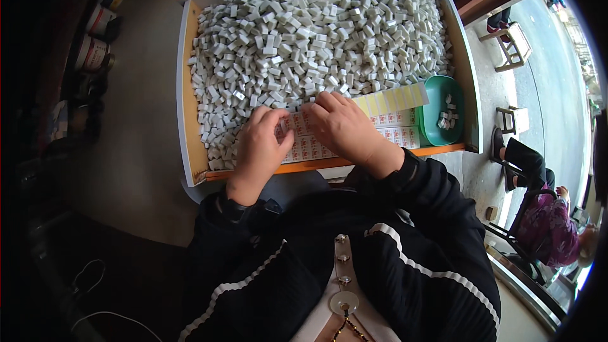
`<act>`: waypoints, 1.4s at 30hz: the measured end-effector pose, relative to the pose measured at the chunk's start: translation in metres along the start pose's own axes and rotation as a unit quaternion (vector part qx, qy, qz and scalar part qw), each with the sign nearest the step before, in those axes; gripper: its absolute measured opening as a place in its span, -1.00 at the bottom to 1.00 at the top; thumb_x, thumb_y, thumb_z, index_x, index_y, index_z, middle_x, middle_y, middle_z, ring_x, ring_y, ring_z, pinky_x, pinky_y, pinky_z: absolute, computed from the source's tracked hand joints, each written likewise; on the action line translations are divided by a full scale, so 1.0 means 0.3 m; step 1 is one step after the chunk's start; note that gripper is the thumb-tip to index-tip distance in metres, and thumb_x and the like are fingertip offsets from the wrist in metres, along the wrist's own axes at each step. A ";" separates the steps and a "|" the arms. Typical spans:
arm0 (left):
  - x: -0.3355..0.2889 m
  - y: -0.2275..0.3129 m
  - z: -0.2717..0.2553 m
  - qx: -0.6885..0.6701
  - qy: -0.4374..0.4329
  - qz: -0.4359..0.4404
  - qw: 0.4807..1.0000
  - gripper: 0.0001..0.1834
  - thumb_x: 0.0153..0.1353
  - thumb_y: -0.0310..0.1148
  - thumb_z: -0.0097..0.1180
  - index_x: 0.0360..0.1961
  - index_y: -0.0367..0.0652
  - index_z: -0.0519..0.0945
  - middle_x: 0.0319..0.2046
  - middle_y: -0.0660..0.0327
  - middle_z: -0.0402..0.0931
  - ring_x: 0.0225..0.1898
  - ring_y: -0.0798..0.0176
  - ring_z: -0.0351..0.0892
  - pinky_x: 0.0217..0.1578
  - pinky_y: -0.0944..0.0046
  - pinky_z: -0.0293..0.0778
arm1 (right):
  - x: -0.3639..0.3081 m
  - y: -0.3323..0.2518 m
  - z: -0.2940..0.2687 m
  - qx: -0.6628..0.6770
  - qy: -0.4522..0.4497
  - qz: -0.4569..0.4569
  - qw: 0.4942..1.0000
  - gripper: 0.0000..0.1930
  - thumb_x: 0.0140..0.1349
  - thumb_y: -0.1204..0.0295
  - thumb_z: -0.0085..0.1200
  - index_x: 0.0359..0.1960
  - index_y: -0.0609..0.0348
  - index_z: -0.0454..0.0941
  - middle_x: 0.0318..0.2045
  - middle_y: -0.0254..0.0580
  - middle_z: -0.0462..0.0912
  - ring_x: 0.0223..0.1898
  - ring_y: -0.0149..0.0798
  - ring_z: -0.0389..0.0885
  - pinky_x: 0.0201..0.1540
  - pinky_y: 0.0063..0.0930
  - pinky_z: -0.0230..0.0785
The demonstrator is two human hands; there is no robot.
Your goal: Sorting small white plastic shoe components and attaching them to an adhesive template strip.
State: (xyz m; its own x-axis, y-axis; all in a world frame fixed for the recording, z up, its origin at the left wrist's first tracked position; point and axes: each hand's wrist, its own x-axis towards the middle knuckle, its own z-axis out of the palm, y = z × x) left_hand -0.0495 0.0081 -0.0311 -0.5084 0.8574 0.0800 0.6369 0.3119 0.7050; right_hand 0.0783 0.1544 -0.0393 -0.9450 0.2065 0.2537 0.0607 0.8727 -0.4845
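Observation:
My left hand [258, 147] rests at the left end of printed red-and-white rows [308, 151], with thumb and forefinger curved and a gap between them. Close beside it, my right hand [347, 128] bends over the upper row, its fingers drawn together and pointing down. Whatever lies under those fingertips is hidden. A pale yellow strip of labels [392, 101] runs out to the right from behind my right hand, above the rows. Small white blocks [316, 31] lie heaped beyond both hands.
The blocks fill a shallow wooden tray with an orange-edged front [304, 166]. In its right corner stands a green bowl [434, 123] holding several blocks. Stools [510, 47] and a seated person [548, 228] are at right; tubs [94, 52] line the left.

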 end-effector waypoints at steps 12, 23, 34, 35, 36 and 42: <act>0.006 -0.014 0.021 -0.007 -0.012 0.004 1.000 -0.66 -0.07 -0.53 0.25 -0.19 -0.21 0.53 -0.30 0.12 0.40 -0.34 0.03 0.51 -0.31 0.14 0.46 | -0.009 -0.015 -0.018 -0.033 -0.028 -0.058 0.997 -0.69 -0.04 0.48 0.10 -0.18 0.18 0.45 -0.28 -0.18 0.43 -0.21 -0.12 0.45 -0.15 -0.32 0.40; 0.014 -0.013 0.017 0.021 -0.001 0.027 0.999 -0.69 -0.08 -0.50 0.28 -0.24 -0.21 0.52 -0.33 0.11 0.40 -0.35 0.02 0.51 -0.34 0.14 0.45 | -0.021 -0.008 -0.055 -0.019 -0.035 -0.080 0.996 -0.64 -0.07 0.54 0.10 -0.16 0.28 0.40 -0.21 -0.12 0.44 -0.20 -0.11 0.47 -0.18 -0.36 0.45; 0.152 -0.019 -0.041 0.110 0.106 0.069 0.986 -0.75 -0.05 -0.44 0.28 -0.32 -0.18 0.51 -0.41 0.13 0.43 -0.37 -0.03 0.51 -0.37 0.11 0.44 | -0.064 0.005 -0.125 0.375 -0.090 0.107 0.916 -0.46 0.07 0.54 0.16 0.06 0.27 0.16 0.14 0.04 0.34 0.08 -0.11 0.46 0.11 -0.26 0.36; 0.159 -0.027 -0.042 0.117 0.092 0.069 0.986 -0.76 -0.04 -0.44 0.27 -0.33 -0.17 0.50 -0.40 0.12 0.43 -0.37 -0.03 0.50 -0.38 0.10 0.44 | -0.070 0.007 -0.121 0.376 -0.090 0.104 0.916 -0.46 0.07 0.54 0.16 0.06 0.27 0.16 0.14 0.04 0.34 0.08 -0.11 0.46 0.11 -0.26 0.36; 0.163 -0.033 -0.043 0.123 0.078 0.070 0.987 -0.77 -0.03 -0.44 0.27 -0.34 -0.17 0.50 -0.40 0.12 0.43 -0.37 -0.04 0.50 -0.38 0.09 0.44 | -0.077 0.007 -0.116 0.389 -0.077 0.104 0.912 -0.45 0.08 0.54 0.15 0.08 0.27 0.16 0.14 0.02 0.34 0.09 -0.12 0.45 0.11 -0.27 0.35; 0.168 -0.040 -0.043 0.124 0.091 0.072 0.985 -0.81 -0.01 -0.48 0.24 -0.34 -0.22 0.52 -0.42 0.12 0.43 -0.38 -0.02 0.51 -0.40 0.11 0.44 | -0.095 0.008 -0.140 0.479 -0.006 0.126 0.869 -0.49 0.16 0.57 0.07 0.15 0.25 0.17 0.12 -0.07 0.36 0.09 -0.20 0.43 0.11 -0.34 0.34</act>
State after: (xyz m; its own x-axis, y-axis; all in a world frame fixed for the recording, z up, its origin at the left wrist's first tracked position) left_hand -0.0901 0.0422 -0.0265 -0.4827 0.8200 0.3075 0.8210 0.3014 0.4849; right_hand 0.1189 0.1690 -0.0126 -0.9440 0.3284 0.0319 -0.0229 0.0312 -0.9992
